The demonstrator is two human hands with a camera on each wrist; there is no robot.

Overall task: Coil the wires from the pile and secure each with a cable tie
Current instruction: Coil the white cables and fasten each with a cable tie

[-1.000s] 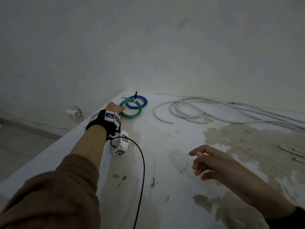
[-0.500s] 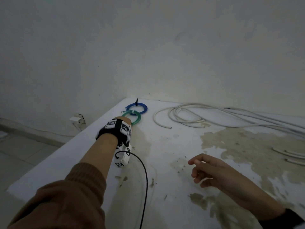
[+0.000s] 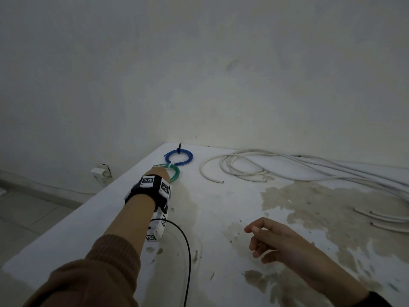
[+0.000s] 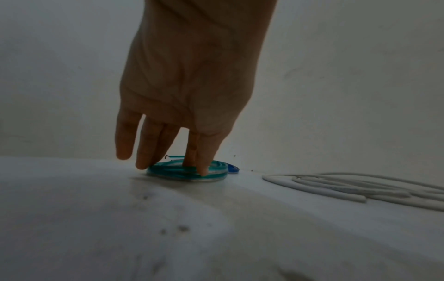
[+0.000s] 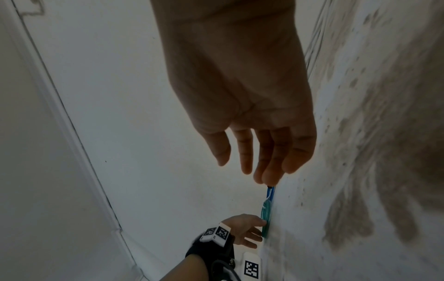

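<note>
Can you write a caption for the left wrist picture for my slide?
Left hand touches the green wire coil on the white table, white wires lying alongside.

A white counter (image 3: 221, 218) with a worn top carries broad brownish stains (image 3: 321, 207) toward the right and small dark specks nearer the middle. Behind it rises a plain, pale wall (image 3: 199, 74) — dull and faintly smudged. Low on the left, a white wall socket (image 3: 100, 171) sits above a light tiled floor (image 3: 22, 218).
</note>
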